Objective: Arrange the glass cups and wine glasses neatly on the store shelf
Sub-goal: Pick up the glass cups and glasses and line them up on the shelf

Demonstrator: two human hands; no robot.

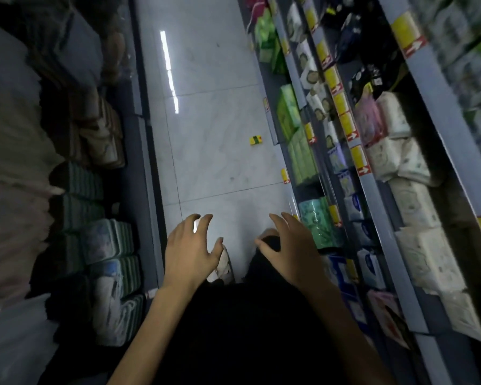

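No glass cups or wine glasses show in the head view. My left hand hangs in front of me over the aisle floor, fingers spread and loosely bent, holding nothing. My right hand is beside it at the same height, fingers likewise spread and empty. Both hands sit above my dark clothing and a light shoe on the tiles.
A narrow aisle of pale floor tiles runs ahead. Grey shelves on the right hold tissue and paper packs with yellow price tags. Stacked packaged goods line the left. A small yellow tag lies on the floor.
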